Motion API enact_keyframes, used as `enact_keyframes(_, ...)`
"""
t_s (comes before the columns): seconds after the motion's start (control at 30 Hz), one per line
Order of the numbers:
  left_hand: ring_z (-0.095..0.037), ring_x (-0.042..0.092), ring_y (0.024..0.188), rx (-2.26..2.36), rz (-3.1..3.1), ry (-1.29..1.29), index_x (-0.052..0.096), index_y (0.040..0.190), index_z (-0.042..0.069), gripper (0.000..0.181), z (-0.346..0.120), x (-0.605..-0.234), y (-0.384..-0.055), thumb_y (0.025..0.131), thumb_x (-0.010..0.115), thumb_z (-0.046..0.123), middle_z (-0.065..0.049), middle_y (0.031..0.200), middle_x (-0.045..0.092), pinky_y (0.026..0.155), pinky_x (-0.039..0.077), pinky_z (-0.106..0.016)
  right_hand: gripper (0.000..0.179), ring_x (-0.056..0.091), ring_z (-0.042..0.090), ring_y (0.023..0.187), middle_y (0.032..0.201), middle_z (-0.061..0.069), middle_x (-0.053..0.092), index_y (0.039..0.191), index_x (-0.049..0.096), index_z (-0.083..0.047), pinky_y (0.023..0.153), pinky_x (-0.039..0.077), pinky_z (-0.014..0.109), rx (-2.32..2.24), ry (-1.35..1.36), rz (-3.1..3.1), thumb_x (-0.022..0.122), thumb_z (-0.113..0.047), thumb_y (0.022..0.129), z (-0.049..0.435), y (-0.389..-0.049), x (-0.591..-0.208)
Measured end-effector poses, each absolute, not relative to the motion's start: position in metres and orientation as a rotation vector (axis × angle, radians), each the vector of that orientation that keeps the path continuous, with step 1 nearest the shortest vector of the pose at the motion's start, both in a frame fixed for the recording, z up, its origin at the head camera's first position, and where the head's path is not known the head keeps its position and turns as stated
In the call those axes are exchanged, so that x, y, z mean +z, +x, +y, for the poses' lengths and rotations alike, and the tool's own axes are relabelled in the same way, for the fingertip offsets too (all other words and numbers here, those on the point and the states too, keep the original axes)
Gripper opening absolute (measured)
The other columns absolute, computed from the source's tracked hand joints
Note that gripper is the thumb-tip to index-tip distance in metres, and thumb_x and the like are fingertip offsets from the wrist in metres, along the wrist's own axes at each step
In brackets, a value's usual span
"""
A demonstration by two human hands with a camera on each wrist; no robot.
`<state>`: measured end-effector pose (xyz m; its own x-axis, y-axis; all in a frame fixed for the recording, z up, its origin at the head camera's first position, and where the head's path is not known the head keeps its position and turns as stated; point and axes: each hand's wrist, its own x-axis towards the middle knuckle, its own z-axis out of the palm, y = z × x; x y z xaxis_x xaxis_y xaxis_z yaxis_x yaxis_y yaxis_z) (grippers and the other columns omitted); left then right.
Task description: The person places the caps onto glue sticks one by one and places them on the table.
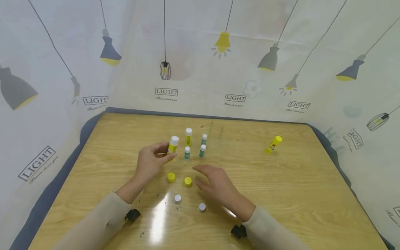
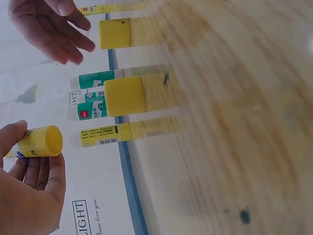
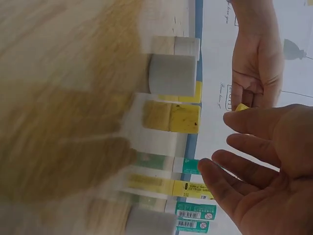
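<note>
In the head view my left hand (image 1: 149, 162) grips a yellow glue stick (image 1: 173, 143) with a white cap, thumb on one side and fingers on the other. It is held upright, and its yellow base shows in the left wrist view. My right hand (image 1: 221, 182) is empty, its fingers loosely bent and spread, just right of a yellow cap (image 1: 188, 181). Another yellow cap (image 1: 171, 177) lies below the left hand's fingers. Beyond the hands stand a yellow glue stick with a white cap (image 1: 188, 138) and three small green glue sticks (image 1: 202, 152), white-capped.
Two white caps (image 1: 177, 198) lie nearer the front of the wooden table (image 1: 297, 208). Far to the right stands an all-yellow glue stick (image 1: 273, 144). A pale cloth printed with lamps (image 1: 200, 62) hangs round the table's back and sides.
</note>
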<state>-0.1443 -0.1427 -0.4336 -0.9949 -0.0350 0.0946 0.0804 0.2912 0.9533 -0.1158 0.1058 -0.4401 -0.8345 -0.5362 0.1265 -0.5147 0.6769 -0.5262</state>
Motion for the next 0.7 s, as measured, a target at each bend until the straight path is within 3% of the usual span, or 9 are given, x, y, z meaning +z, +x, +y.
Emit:
enact_keyframes(0.23, -0.028, 0.07, 0.107, -1.856, -2.425, -0.054, 0.07, 0.123, 0.002, 0.044, -0.142, -0.433, -0.142, 0.084, 0.084, 0.015, -0.015, 0.116, 0.073, 0.088, 0.06, -0.025, 0.039, 0.06, 0.026, 0.127, 0.136, 0.008, 0.065, 0.132, 0.067, -0.009, 0.108, 0.051, 0.042, -0.742, -1.081, 2.766, 0.071, -0.01, 0.092, 0.092, -0.121, -0.444)
enact_keyframes(0.7, -0.026, 0.07, 0.106, -1.854, -2.432, -0.1, 0.072, 0.116, 0.007, 0.038, -0.143, -0.433, -0.134, 0.081, 0.087, 0.015, -0.01, 0.112, 0.074, 0.088, 0.06, -0.024, 0.023, 0.067, 0.016, 0.111, 0.115, -0.001, 0.074, 0.113, 0.076, -0.012, 0.098, 0.056, 0.035, -0.652, -1.088, 2.703, 0.075, -0.008, 0.091, 0.079, -0.123, -0.448)
